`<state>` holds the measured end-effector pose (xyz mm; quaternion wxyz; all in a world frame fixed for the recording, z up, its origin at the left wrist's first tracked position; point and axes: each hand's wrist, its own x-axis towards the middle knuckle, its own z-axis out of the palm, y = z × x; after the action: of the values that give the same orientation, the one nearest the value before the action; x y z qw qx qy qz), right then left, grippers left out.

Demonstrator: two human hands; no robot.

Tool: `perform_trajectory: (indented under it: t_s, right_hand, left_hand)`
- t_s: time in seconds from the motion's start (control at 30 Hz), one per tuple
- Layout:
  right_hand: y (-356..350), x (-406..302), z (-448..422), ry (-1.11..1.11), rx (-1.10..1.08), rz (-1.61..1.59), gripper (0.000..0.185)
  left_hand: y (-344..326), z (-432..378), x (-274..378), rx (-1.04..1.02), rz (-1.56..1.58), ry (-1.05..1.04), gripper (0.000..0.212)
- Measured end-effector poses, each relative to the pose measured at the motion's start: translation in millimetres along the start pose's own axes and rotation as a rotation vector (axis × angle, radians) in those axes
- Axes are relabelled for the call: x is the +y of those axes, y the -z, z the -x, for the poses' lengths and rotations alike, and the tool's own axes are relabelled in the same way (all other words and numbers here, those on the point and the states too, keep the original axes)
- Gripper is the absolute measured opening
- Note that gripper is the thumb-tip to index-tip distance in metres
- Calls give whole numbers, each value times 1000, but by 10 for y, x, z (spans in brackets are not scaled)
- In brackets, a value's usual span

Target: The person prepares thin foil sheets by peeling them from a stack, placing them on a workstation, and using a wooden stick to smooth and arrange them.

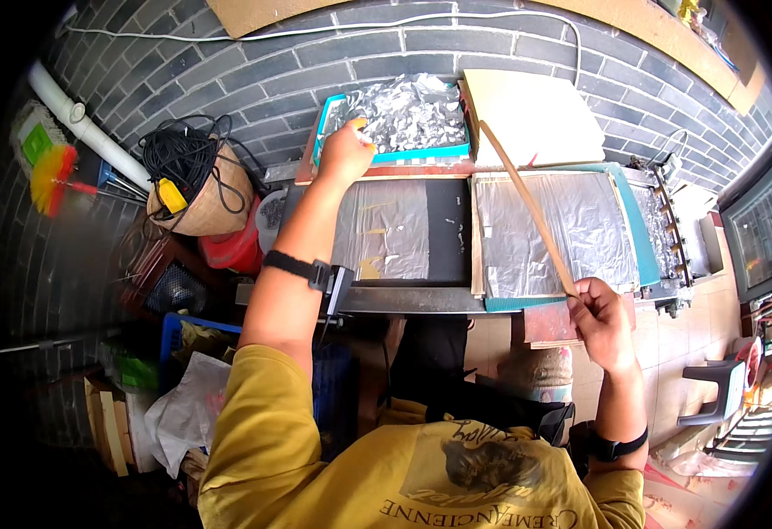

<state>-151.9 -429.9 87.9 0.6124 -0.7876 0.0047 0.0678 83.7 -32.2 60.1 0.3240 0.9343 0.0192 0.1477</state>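
Note:
My right hand (pixel 601 324) grips the lower end of a long, thin wooden strip (pixel 525 198). The strip slants up and left across a stack of silvery foil sheets (pixel 551 231). My left hand (pixel 346 153) is at the front left of a shallow turquoise tray (pixel 419 153) heaped with crumpled silver foil scraps (pixel 419 109). Yellow coverings show on its fingertips; whether a scrap is pinched there is unclear. Below that hand, a foil-covered sheet (pixel 396 228) with yellowish patches lies on a black belt-like surface (pixel 450 231).
A pale board (pixel 531 116) leans on the brick wall right of the tray. At left stands a woven basket (pixel 217 205) with coiled black cable, above a red bucket (pixel 234 244). A metal roller mechanism (pixel 673 231) bounds the right end. A grey stool (pixel 713 390) stands farther right.

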Motion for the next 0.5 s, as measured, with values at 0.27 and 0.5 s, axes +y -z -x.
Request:
perform_trajectory:
  t_s: [0.27, 0.5]
  right_hand:
    - [-38, 66, -26, 49, 55, 82, 10]
    - [-43, 65, -39, 23, 51, 78, 10]
  left_hand:
    - [-220, -219, 339, -52, -239, -266, 65]
    - [-494, -425, 449, -112, -188, -250, 60]
